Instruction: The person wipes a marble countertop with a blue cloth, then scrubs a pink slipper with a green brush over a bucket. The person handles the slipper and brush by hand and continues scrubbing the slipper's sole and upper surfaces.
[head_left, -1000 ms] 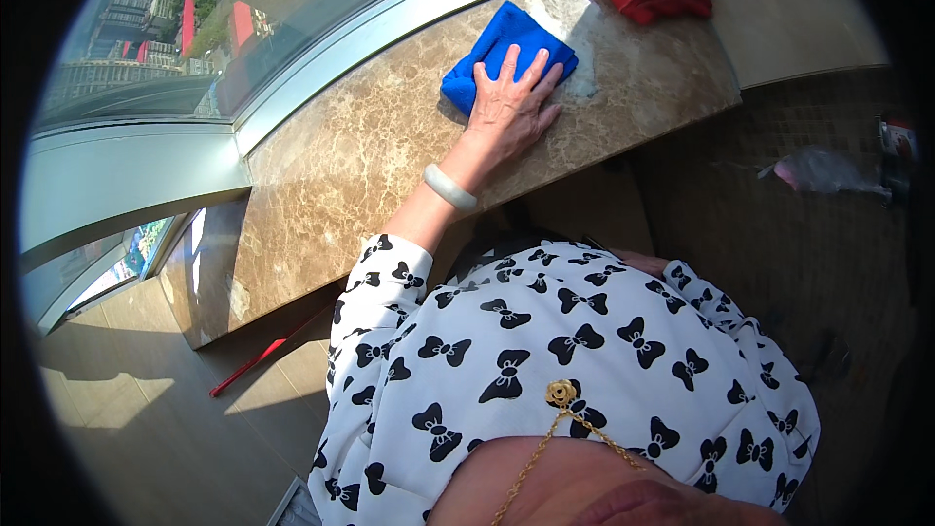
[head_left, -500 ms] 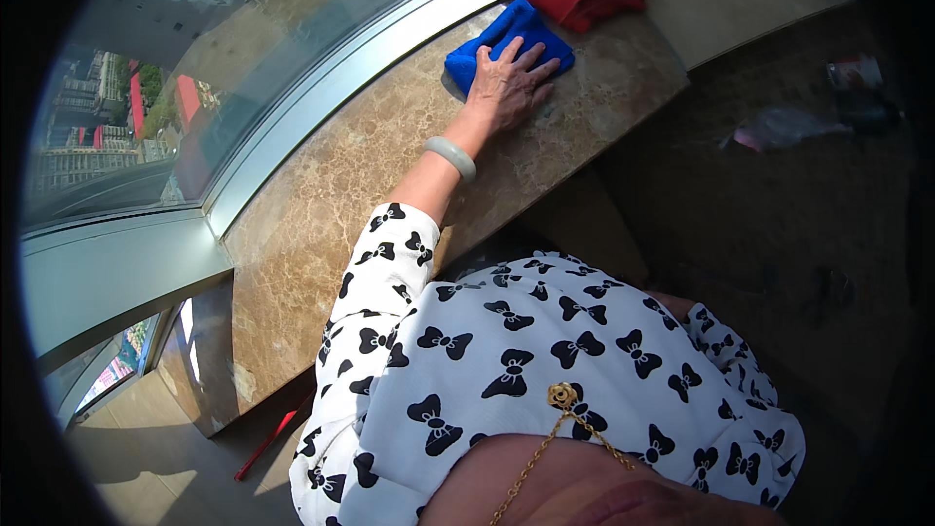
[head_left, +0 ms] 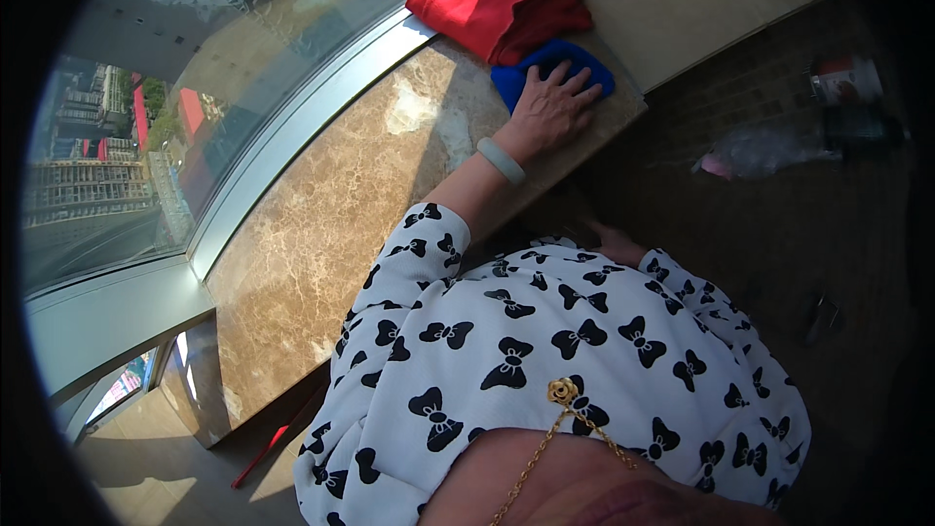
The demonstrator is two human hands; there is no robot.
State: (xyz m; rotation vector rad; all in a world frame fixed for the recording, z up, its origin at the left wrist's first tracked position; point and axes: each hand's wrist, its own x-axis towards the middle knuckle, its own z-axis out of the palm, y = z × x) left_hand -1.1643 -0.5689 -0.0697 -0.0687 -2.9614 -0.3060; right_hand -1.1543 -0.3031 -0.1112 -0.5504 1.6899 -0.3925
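Observation:
My left hand (head_left: 555,109) lies flat with fingers spread on a folded blue cloth (head_left: 508,83), pressing it against the brown marbled stone sill (head_left: 302,214). A pale bangle (head_left: 501,161) circles that wrist. Touching or just behind the blue cloth is a bunched red cloth (head_left: 497,0), partly in sunlight. Of my right hand (head_left: 618,245), only a part shows beyond my patterned top, low beside the sill's edge; its fingers are hidden. Pale, shiny patches mark the stone left of the blue cloth.
A metal window frame (head_left: 292,146) curves along the sill's left side, with glass and buildings beyond. On the dark floor at right lie a clear plastic bag (head_left: 765,151) and a tub (head_left: 845,80). Something thin and red (head_left: 261,455) hangs below the sill at lower left.
My left hand has slid the blue cloth rightward along the stone, toward the sill's outer corner. The view has shifted slightly, and more of my right hand shows.

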